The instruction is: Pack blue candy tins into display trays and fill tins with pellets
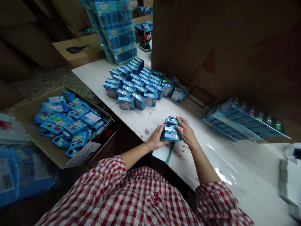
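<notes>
Between my two hands, a few small blue boxes (172,136) stand side by side above the white table. My left hand (156,138) presses against their left side, its fingers closed on them. On the right side my right hand (187,131) grips the same boxes, with fingers reaching over the far one. Beneath them lies a flat white and green card piece (162,154) at the table's near edge. Just beyond my hands, many matching blue boxes (138,86) stand upright in loose rows.
At left, an open carton (77,158) holds a heap of blue boxes. A tall stack of wrapped display packs (115,28) rises at the back, beside scissors (77,49) on cardboard. A filled display tray (242,119) lies right, before a large cardboard box (225,40). White stacked pieces (291,179) sit far right.
</notes>
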Available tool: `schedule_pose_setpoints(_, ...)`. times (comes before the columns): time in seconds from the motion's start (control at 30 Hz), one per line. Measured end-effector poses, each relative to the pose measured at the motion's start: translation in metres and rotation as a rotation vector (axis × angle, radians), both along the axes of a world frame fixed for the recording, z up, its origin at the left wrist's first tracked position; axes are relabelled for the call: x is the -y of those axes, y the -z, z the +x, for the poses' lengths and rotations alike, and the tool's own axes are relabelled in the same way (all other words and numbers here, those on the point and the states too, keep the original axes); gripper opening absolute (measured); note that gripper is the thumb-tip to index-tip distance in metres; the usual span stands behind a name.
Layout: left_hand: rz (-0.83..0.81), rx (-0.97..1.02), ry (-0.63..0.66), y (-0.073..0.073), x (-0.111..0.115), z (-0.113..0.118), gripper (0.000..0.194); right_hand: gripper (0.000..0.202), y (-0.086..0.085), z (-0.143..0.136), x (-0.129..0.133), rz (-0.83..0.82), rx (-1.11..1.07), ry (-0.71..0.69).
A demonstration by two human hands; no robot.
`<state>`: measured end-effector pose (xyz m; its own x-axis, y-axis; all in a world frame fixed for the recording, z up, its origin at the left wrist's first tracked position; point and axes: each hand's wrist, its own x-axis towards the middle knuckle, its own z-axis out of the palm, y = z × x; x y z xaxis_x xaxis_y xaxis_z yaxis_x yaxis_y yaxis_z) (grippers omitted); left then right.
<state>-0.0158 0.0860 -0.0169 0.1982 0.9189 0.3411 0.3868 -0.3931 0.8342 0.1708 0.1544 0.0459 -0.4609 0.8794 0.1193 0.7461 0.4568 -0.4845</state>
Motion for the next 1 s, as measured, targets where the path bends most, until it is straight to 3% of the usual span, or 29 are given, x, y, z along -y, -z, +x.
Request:
schedule_pose_setpoints(0.1, -0.024, -0.021, 0.046, 0.011, 0.003, -0.001, 0.086, 0.070, 0.001, 0.002, 0.017, 0.083, -0.022, -0.063)
schedule_pose_setpoints(0.2, -0.096, -0.069, 0.059, 0.019, 0.008, -0.003, 0.086, 0.082, -0.012, -0.011, 0.032, 0.189, 0.174, -0.203)
schedule_pose_setpoints(0.3, -0.143, -0.079, -0.007, 0.024, 0.014, -0.002, 0.076, 0.077, -0.020, -0.029, 0.039, 0.222, 0.347, -0.299)
schedule_pose_setpoints(0.47, -0.159, -0.058, -0.070, 0.026, 0.020, 0.002, 0.071, 0.058, -0.016, -0.042, 0.055, 0.287, 0.349, -0.208)
schedule_pose_setpoints(0.67, -0.156, -0.122, -0.071, 0.023, 0.020, 0.002, 0.074, 0.054, -0.011, -0.049, 0.072, 0.330, 0.345, -0.064)
schedule_pose_setpoints(0.77, -0.171, -0.151, -0.084, 0.020, 0.020, 0.003, 0.075, 0.058, -0.008, -0.052, 0.067, 0.315, 0.365, -0.075)
schedule_pose_setpoints(0.9, -0.200, -0.144, -0.071, 0.016, 0.019, 0.002, 0.072, 0.064, -0.012, -0.037, 0.040, 0.246, 0.296, -0.228)
schedule_pose_setpoints(1.0, -0.211, -0.149, -0.090, 0.007, 0.012, 0.000, 0.069, 0.071, -0.018, -0.019, 0.013, 0.168, 0.163, -0.150)
